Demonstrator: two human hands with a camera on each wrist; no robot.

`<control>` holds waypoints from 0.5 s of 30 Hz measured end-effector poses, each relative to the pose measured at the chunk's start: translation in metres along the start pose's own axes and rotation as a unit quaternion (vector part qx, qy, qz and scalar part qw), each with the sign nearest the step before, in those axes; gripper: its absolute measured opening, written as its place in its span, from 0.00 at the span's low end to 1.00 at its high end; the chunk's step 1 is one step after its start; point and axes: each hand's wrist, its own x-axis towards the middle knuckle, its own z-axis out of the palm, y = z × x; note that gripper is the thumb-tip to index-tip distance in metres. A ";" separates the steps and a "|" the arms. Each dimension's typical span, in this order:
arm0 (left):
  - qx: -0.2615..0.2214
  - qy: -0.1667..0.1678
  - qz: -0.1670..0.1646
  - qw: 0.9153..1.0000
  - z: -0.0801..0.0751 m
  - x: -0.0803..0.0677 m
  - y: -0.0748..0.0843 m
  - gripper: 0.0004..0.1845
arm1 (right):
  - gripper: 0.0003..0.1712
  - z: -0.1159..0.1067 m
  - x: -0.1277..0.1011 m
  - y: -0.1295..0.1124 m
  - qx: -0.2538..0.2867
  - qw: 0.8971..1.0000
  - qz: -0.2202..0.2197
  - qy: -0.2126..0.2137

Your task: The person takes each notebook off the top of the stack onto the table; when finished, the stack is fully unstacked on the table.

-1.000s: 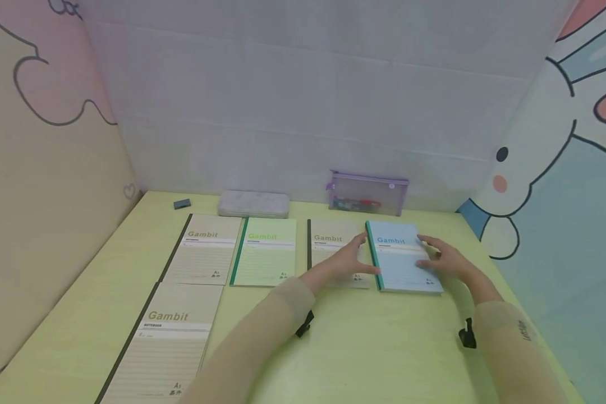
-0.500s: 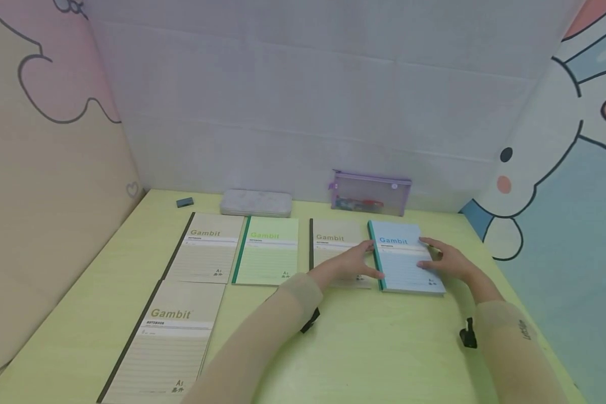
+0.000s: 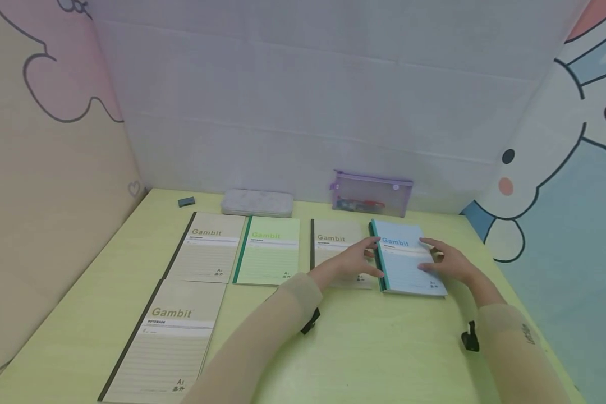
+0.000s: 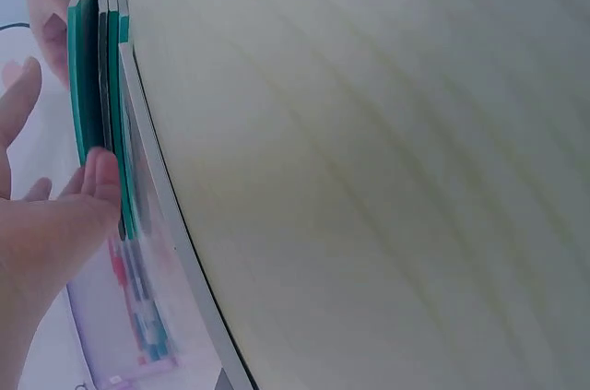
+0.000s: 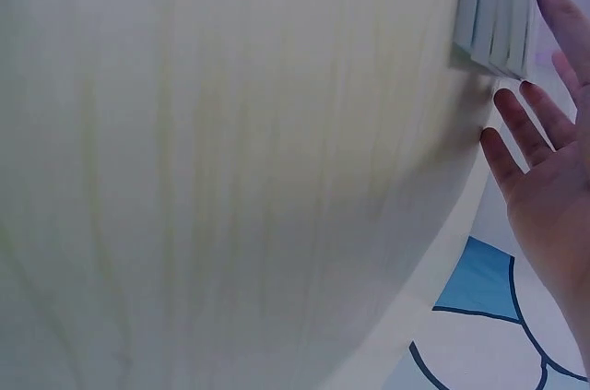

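Note:
In the head view a blue Gambit notebook (image 3: 409,264) tops a stack at the right. Several spines (image 4: 115,104) show below it in the left wrist view, the top one standing a little off the others. My left hand (image 3: 345,266) is at the spine side, bent fingertips against the stack and thumb near its lower corner. On the opposite side is my right hand (image 3: 451,262), fingers spread and relaxed. Its thumb reaches the top notebook's edge; in the right wrist view other fingertips hang beside the page edges (image 5: 498,12). Under my left arm lies a beige notebook (image 3: 333,230), partly covered.
Left of these lie a green notebook (image 3: 267,252) and two beige notebooks, one farther back (image 3: 207,247) and one nearer (image 3: 166,348). Along the back wall are a small dark block (image 3: 186,202), a pale flat case (image 3: 257,203) and a purple mesh pencil pouch (image 3: 371,193).
The top blue notebook has shifted slightly right and turned, baring a darker spine beneath its left edge. My left fingertips have come closer to the stack; my right hand has hardly moved.

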 end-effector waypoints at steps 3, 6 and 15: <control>-0.056 0.012 0.006 0.998 0.002 0.003 -0.001 0.49 | 0.54 0.001 0.001 0.000 -0.008 1.000 -0.001 0.000; -0.082 0.034 0.000 0.996 0.006 0.006 -0.001 0.48 | 0.53 0.001 0.001 -0.001 -0.010 1.000 -0.015 0.003; -0.060 0.064 -0.043 0.995 0.011 0.008 -0.005 0.43 | 0.49 0.004 0.001 -0.005 -0.018 0.999 -0.037 0.001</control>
